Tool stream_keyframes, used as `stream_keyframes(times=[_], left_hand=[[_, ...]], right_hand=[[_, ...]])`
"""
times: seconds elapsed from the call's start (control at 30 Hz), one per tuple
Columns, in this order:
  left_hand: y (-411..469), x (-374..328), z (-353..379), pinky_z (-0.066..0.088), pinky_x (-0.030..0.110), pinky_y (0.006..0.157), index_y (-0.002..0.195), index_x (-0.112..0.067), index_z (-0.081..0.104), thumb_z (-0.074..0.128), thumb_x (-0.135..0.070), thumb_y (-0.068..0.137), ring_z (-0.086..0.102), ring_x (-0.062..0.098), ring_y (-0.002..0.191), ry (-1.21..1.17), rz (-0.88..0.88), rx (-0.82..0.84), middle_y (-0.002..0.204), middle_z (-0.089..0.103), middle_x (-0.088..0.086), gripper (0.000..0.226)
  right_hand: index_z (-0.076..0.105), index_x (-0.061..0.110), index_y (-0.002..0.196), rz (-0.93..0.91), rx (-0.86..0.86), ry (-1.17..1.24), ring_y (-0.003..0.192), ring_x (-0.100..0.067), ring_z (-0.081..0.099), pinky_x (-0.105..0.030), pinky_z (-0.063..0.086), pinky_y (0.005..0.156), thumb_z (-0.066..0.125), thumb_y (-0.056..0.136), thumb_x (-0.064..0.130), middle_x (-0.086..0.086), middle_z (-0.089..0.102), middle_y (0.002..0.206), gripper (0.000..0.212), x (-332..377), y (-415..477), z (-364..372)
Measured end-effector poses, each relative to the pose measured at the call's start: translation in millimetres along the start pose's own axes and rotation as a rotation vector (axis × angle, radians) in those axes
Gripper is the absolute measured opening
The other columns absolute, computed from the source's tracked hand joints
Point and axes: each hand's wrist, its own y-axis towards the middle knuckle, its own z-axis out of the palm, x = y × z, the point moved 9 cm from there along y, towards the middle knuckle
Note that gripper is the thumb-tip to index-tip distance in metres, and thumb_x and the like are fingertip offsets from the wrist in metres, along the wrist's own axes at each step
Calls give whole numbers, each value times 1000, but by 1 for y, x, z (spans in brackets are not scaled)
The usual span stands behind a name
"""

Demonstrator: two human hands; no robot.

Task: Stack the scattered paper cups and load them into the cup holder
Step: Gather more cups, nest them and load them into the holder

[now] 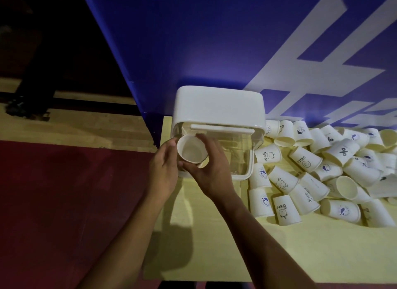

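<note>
A white paper cup, mouth up, sits between both hands at the left front of the cup holder, a white box with a clear front compartment. My left hand curls around the cup's left side. My right hand grips it from the right and underneath, with a second cup rim showing just below it. A pile of several scattered paper cups with printed logos lies on the table to the right of the holder.
The yellow table has its left edge close beside the holder, with red floor beyond. A blue wall banner rises directly behind the holder and the cups.
</note>
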Motion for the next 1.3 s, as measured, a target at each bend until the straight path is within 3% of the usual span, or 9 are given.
stream_keyframes(times=[0.17,0.33,0.5,0.63,0.73,0.93,1.1,1.2,1.3], left_hand=[[2,3,3,48,5,70,130,-21,67,43,-24,110,61,-21,91,69,23,9,115,68,-12,31],[12,25,7,57,30,93,133,-26,68,46,-23,109,69,7,107,160,14,39,120,72,-11,33],[16,32,8,45,2,83,135,-30,67,50,-19,108,60,-19,104,221,32,62,120,69,-17,34],[17,35,11,43,1,82,134,-29,68,51,-19,107,58,-23,102,208,15,67,118,70,-18,33],[18,38,12,45,3,83,134,-29,68,51,-20,107,61,-15,106,215,13,58,119,71,-17,33],[14,44,12,52,27,99,138,-29,65,51,-26,107,64,7,120,215,10,35,131,70,-8,34],[2,30,3,40,4,80,143,-20,59,53,-26,106,59,10,116,241,-3,-77,133,62,-6,37],[-24,-2,7,42,17,87,135,-15,62,57,-23,103,59,14,112,248,122,-167,133,62,3,33],[-50,-38,57,49,29,91,125,-17,64,59,-21,102,59,12,109,255,326,-34,125,62,-1,24]], right_hand=[[54,19,138,20,11,-29,121,-9,54,-32,51,97,84,75,52,8,57,133,77,-12,-6,11],[51,15,145,39,55,-26,130,-11,53,-27,46,106,79,80,57,3,57,141,82,-24,-7,19],[43,21,154,133,91,-17,137,-4,47,-2,29,103,72,92,50,6,52,151,74,-41,-11,24],[41,24,156,154,117,1,138,3,42,-10,33,108,70,93,51,8,50,154,75,-48,-11,27],[42,23,155,162,134,17,139,-3,45,-15,36,110,70,93,49,8,51,153,73,-52,-9,27],[41,24,154,144,176,27,132,2,45,-21,41,108,70,94,48,6,53,151,71,-51,-5,23],[20,26,163,237,176,31,144,-6,37,-32,38,115,63,91,64,5,35,164,91,-55,-15,6],[27,29,161,270,121,-7,147,-11,38,-39,39,118,60,93,64,6,37,163,84,-68,-27,-34],[37,30,157,289,35,-87,142,-11,46,-36,41,115,61,95,59,7,47,157,73,-83,-41,-100]])
